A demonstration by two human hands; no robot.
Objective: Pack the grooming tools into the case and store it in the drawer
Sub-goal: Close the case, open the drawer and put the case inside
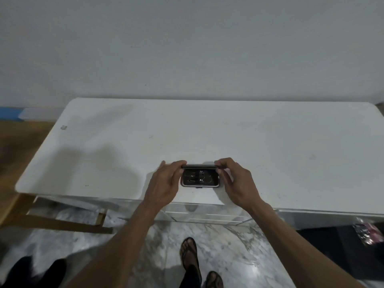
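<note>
A small dark grooming case (200, 179) lies near the front edge of the white table (270, 146). Its lid (199, 166) is partly raised, seen edge-on. Metal grooming tools (197, 178) glint inside the base. My left hand (166, 181) pinches the lid's left end. The lid's right end is held by my right hand (234, 181). Below the table's front edge a white drawer (207, 216) stands slightly pulled out.
The table stands against a plain wall (187, 48). A wooden frame (62, 221) sits under its left end. Marble floor (228, 256) lies below, with my sandalled feet (190, 254). A patterned bag (367, 233) lies on a dark mat at the right.
</note>
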